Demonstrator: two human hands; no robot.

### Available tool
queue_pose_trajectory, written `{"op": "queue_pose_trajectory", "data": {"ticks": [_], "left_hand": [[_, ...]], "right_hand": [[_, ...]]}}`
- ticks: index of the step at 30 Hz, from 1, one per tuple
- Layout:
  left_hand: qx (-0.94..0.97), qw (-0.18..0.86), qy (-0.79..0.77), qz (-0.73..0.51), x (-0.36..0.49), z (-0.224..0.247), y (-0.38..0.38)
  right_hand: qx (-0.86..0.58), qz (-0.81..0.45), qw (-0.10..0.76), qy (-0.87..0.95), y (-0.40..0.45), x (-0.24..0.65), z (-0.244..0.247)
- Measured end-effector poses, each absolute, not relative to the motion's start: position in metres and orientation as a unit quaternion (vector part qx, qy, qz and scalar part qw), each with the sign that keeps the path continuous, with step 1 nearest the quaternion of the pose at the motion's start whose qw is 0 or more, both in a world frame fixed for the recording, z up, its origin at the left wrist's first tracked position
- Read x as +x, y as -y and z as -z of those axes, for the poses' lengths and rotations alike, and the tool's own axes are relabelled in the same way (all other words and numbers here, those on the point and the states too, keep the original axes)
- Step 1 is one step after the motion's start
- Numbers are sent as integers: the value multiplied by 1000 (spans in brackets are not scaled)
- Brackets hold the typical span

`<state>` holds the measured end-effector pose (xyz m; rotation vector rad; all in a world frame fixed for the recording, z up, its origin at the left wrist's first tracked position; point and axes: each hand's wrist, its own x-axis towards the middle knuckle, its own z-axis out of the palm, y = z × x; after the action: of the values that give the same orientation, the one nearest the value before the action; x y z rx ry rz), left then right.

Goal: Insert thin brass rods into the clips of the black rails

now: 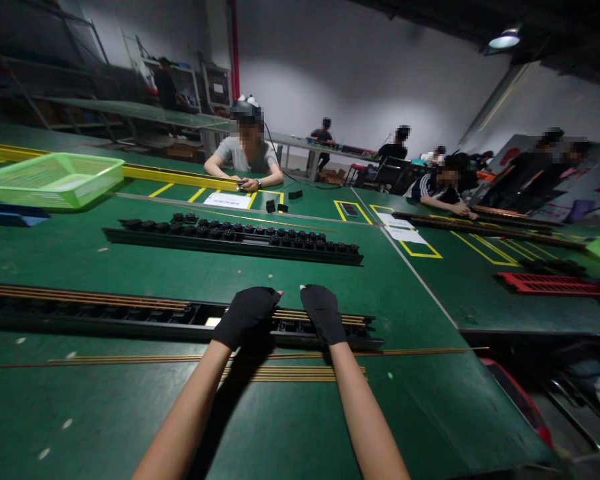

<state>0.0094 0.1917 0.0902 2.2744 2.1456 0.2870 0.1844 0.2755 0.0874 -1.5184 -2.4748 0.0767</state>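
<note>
A long black channel (pixel 145 325) lies across the green table in front of me, with dark blocks inside it and thin brass rods (pixel 85 295) along its left part. More brass rods (pixel 353 320) run along its right part. My left hand (pixel 247 313), in a black glove, is closed over these right-hand rods, its fingers curled and mostly hidden. Close by, my right hand (pixel 324 312), gloved the same way, is closed over the same rods, one fingertip showing. Loose brass rods (pixel 300 373) lie on the table in front of the channel, under my forearms.
A second black channel (pixel 230 245) with dark knobs lies farther back. At the far left is a green basket (pixel 55 180), beside a yellow rail (pixel 180 177). A person (pixel 247 147) sits across the table. A red rack (pixel 555 283) lies to the right.
</note>
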Motion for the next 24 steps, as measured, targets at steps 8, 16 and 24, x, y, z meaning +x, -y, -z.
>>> {"op": "queue_pose_trajectory", "data": {"ticks": [8, 16, 24], "left_hand": [[690, -23, -724, 1, 8, -92, -184], [675, -15, -738, -9, 10, -89, -183], [662, -47, -748, -25, 6, -78, -186]], "right_hand": [[-527, -37, 131, 839, -271, 183, -86], [-527, -30, 153, 835, -276, 177, -91], [-522, -36, 126, 843, -271, 181, -93]]}}
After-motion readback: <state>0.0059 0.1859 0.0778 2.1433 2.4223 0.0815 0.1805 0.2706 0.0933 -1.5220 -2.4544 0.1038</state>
